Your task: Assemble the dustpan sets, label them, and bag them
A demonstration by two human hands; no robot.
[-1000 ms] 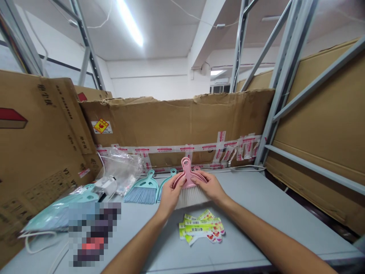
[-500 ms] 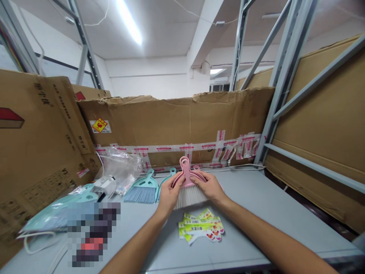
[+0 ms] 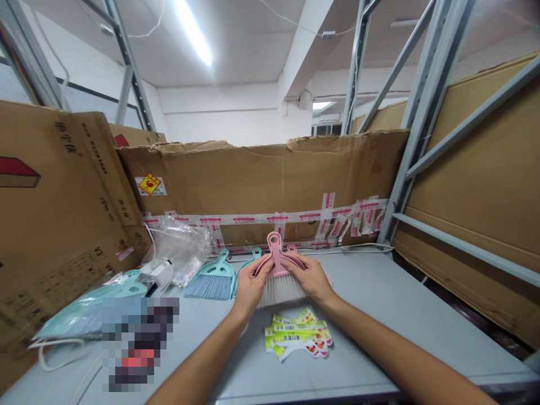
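Observation:
My left hand (image 3: 252, 282) and my right hand (image 3: 310, 277) grip a pink hand brush (image 3: 275, 260) from both sides, thumbs on its front. Its pale bristles point down, and its looped handle stands up. Behind it, more pink plastic with a second hanging loop shows, largely hidden by my hands. Under the bristles, several green and white printed cards (image 3: 299, 334) lie in a loose pile on the grey table (image 3: 371, 315). Left of my left hand, a teal brush with blue bristles (image 3: 211, 284) rests beside another teal piece (image 3: 255, 256), partly covered by that hand.
Clear plastic bags (image 3: 177, 247) lie at the back left near a white adapter (image 3: 156, 271) with cables. A bagged teal set (image 3: 93, 306) sits at the left. Cardboard (image 3: 253, 180) walls the back, and a metal shelf post (image 3: 399, 191) stands at the right.
The view has shifted very slightly. Both hands keep the same hold on the pink brush, and the cards and teal pieces stay where they were.

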